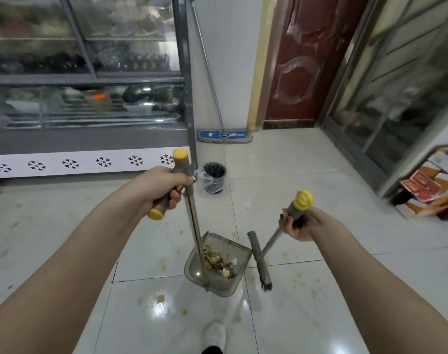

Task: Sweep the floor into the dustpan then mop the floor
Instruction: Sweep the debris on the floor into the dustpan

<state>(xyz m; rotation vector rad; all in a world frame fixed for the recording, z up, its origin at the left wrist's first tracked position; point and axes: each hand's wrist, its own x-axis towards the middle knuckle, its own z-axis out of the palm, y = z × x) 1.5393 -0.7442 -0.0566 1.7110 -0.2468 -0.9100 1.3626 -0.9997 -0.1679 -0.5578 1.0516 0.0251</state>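
My left hand grips the grey, yellow-capped handle of a long-stemmed dustpan. The grey translucent pan hangs low over the tiled floor and holds a pile of food scraps. My right hand grips the yellow-capped handle of a grey broom; its brush head sits just right of the pan, bristles at the near end. A blue flat mop leans against the white wall at the back, its head on the floor.
A small bin with a plastic liner stands by the corner of a glass display cabinet on the left. Yellowish stains dot the glossy tiles. A red door is behind, cardboard boxes at right. My shoe shows below.
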